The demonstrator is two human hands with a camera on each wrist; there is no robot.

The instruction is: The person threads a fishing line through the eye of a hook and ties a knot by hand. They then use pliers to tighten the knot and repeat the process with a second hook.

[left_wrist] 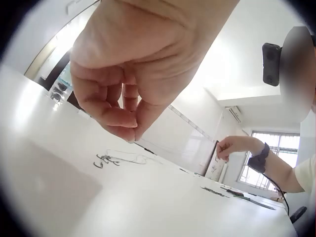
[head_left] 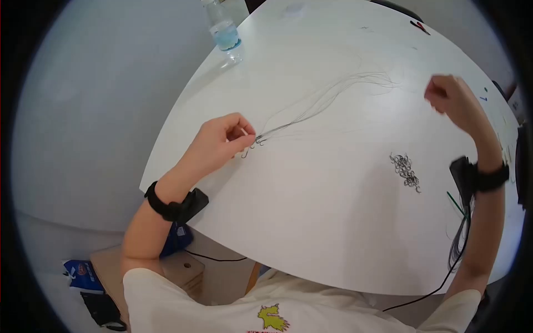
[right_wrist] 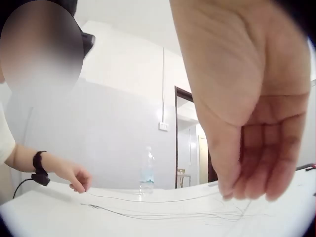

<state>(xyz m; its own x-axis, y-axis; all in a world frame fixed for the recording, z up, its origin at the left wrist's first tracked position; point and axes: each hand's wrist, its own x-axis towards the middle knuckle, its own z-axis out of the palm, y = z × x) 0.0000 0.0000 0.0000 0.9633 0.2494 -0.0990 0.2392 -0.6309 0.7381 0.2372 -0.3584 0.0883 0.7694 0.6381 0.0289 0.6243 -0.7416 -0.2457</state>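
Observation:
My left hand (head_left: pixel 214 141) is at the left side of the white table, thumb and fingertips pinching the end of a thin fishing line. That line (right_wrist: pixel 148 200) runs across to my right hand (head_left: pixel 455 102), raised over the table's right side, whose thumb and fingers pinch its other end. Close by my left fingertips in the head view are several dark fish hooks (head_left: pixel 260 142); the left wrist view shows them on the table below the hand. From them a bundle of lines (head_left: pixel 291 123) trails to the right. A pile of loose hooks (head_left: pixel 405 169) lies nearer my body.
A clear water bottle (head_left: pixel 225 36) stands at the far left edge. Red-and-black cutters (head_left: pixel 420 28) lie at the far right. Beside my right forearm are a green stick (head_left: pixel 455 203) and a bundle of dark lines (head_left: pixel 458 244). A black cable (head_left: pixel 427 298) hangs from the right wrist camera.

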